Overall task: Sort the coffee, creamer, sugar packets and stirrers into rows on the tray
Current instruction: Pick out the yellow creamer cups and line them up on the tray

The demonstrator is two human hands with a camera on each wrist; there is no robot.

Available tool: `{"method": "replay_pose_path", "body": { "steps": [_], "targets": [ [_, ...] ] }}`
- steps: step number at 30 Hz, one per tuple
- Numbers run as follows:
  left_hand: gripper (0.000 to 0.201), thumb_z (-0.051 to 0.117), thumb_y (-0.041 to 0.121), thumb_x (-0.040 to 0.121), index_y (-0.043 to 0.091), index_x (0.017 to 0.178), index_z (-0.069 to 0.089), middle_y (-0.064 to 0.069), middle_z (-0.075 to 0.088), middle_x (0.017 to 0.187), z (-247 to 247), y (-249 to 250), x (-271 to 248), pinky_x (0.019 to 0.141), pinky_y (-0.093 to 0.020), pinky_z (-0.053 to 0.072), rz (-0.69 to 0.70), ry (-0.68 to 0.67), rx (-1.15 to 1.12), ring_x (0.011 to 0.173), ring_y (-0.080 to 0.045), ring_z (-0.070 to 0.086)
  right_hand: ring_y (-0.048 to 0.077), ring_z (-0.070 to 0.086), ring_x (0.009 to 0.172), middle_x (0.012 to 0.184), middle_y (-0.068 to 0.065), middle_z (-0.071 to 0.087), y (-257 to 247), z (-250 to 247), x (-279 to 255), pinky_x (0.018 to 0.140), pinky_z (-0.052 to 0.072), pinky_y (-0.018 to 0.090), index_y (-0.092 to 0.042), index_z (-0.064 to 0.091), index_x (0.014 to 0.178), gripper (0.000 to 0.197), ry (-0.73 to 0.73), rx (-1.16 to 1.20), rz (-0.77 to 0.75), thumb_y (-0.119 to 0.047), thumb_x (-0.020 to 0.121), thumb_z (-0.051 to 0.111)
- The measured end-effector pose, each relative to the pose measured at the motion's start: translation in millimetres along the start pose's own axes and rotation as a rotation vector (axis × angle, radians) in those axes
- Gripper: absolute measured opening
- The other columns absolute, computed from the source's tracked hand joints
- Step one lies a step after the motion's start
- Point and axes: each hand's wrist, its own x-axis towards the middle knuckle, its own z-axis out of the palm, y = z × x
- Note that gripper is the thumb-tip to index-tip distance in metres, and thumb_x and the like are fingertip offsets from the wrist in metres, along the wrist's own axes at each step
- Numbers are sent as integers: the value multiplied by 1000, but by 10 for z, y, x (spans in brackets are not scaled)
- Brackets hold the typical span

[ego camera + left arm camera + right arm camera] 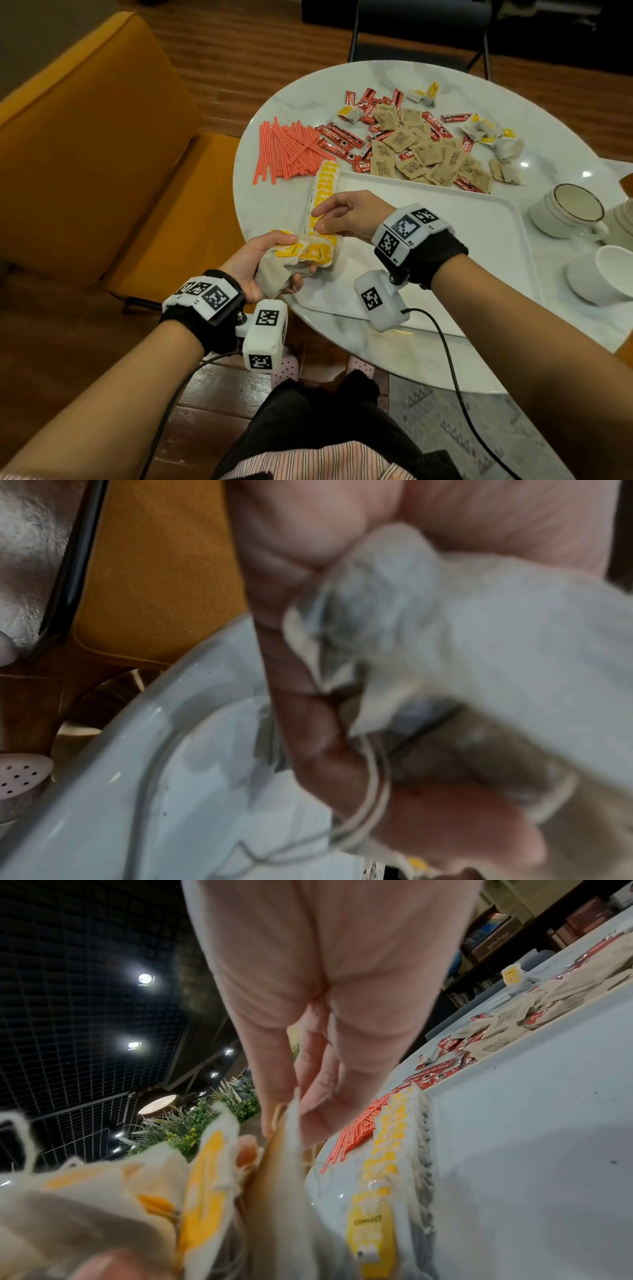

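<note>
**Sorting under way at the round marble table**

Looking down on a round white marble table [394, 346] over a dark wood floor, with a mustard-yellow armchair [89, 144] to the left and a black chair frame [421, 31] at the far side. The right wrist view catches a dark gridded ceiling with spotlights and green plants beyond the table edge.

On the near half sits the white tray [479, 240]. Along its left edge runs a row of yellow-tagged sachets [323, 193], overlapped one on the next; the rest of the tray floor shows bare white.

Beyond the tray, loose on the marble: a fan of red stirrers [291, 149] at the left, red coffee sticks [339, 138] scattered through the middle, brown sugar packets [421, 150] heaped against the tray's far rim, and more yellow-tagged sachets [486, 128] strewn to the right. Three white cups [568, 212] stand off the tray's right side.

The left hand [263, 263] is wrapped round a bundle of sachets [301, 257] over the tray's near-left corner, strings trailing between the fingers. The right hand [346, 214] reaches over the bundle, thumb and forefinger closing in at its top edge; in the blurred right wrist view they seem to pinch a single sachet, though I can't be sure.
</note>
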Motion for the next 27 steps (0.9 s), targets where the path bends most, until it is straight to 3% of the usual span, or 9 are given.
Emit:
{"method": "replay_pose_path", "body": {
  "steps": [2,4,6,10,14,20,25,27],
  "targets": [
    [87,92,16,24,-2,103,59,-20,68,87,-3,3,-6,44,-22,49,5,0,-1,62,-23,65,13,59,70,74,11,62,-4,-3,3,66,49,17,-15,63,81,19,19,19,2,4,79,65],
    [88,92,16,24,-2,104,58,-20,68,86,-11,2,-12,44,-22,49,13,3,-7,61,-23,65,14,60,72,78,13,61,12,-15,7,68,49,19,-14,63,82,18,44,53,10,4,80,63],
    [89,91,16,24,-2,104,58,-20,68,85,-20,1,-25,44,-22,49,19,9,-11,61,-23,65,13,61,69,74,8,63,48,-31,4,68,51,21,-12,63,81,19,62,92,15,7,82,60],
    [89,91,16,25,-2,105,58,-20,68,86,-48,11,-49,44,-22,49,30,13,-29,61,-23,64,10,65,55,58,3,64,165,-16,-47,57,54,18,-6,62,81,21,58,211,33,14,83,53],
    [90,91,16,25,-2,106,58,-20,67,86,-73,5,-67,45,-21,49,44,25,-37,61,-23,64,14,66,64,75,9,63,215,42,-151,60,58,22,-5,61,86,17,31,259,84,10,84,55],
    [92,91,15,23,-3,107,57,-21,67,84,-129,-25,-113,43,-23,49,38,47,-32,60,-23,65,13,56,65,73,2,61,157,87,-203,62,52,25,-8,63,88,6,205,-26,-25,-7,88,57],
    [90,91,15,25,-3,107,57,-21,68,87,-163,-40,-148,43,-22,49,38,40,-33,60,-23,65,9,57,72,82,3,66,135,129,-209,63,46,19,-9,70,90,14,175,-292,-71,-19,81,69],
    [89,91,15,26,-3,107,57,-21,68,89,-167,-56,-157,43,-23,49,32,38,-31,61,-23,65,9,57,70,79,1,65,127,165,-209,66,48,22,-8,70,91,16,147,-312,-46,-19,80,70]
  ]
}}
